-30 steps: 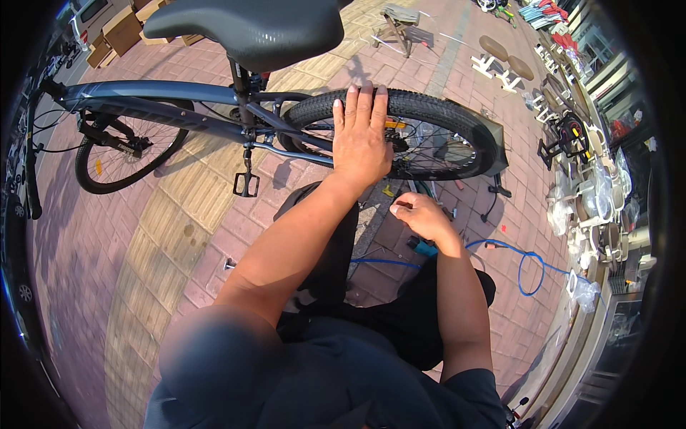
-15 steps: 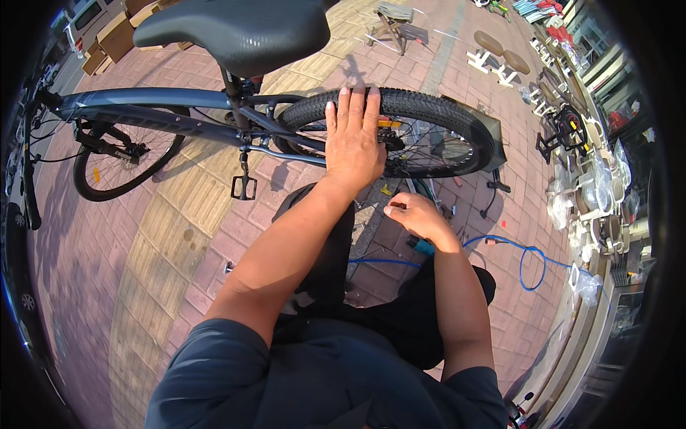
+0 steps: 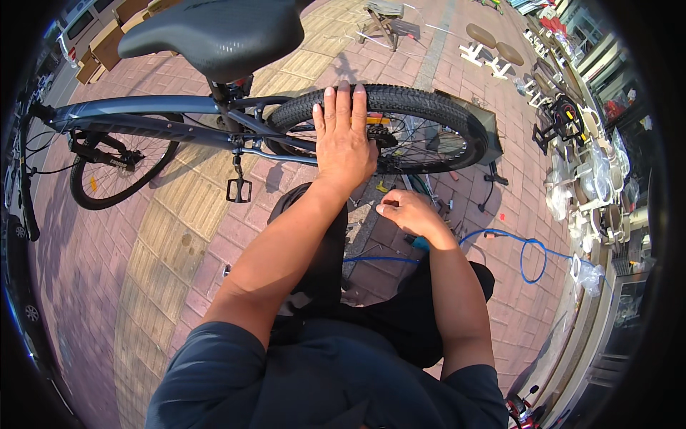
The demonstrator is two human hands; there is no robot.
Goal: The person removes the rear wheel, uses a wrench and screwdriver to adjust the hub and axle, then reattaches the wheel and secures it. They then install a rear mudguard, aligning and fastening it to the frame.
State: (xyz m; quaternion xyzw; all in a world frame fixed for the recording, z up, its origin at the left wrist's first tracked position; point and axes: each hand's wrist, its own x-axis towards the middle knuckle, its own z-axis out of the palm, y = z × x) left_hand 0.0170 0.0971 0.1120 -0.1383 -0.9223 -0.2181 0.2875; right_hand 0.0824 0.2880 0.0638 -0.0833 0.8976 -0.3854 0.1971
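A dark blue bicycle (image 3: 143, 106) stands across the upper left, its black saddle (image 3: 221, 39) nearest to me. My left hand (image 3: 344, 143) lies flat over the rear tire (image 3: 421, 104), fingers stretched across the knobby tread and the thumb side by the spokes. Below the wheel, my right hand (image 3: 407, 213) hovers with its fingers curled in and thumb pressed toward them. Whatever it may hold is hidden. The rear sprockets (image 3: 382, 136) show just right of my left hand, and a pedal (image 3: 239, 190) hangs to its left.
Under the wheel, tools and a yellow piece (image 3: 382, 186) lie on the paving. A blue hose (image 3: 532, 259) loops at right. Padded seats (image 3: 493, 46), a folding stool (image 3: 384, 21) and plastic-wrapped parts (image 3: 589, 179) stand farther off. Cardboard boxes (image 3: 107, 43) are at upper left.
The bicycle appears slightly farther left in view, with the front wheel a little lower. My left hand stays on the rear tire; my right hand keeps its curled pose.
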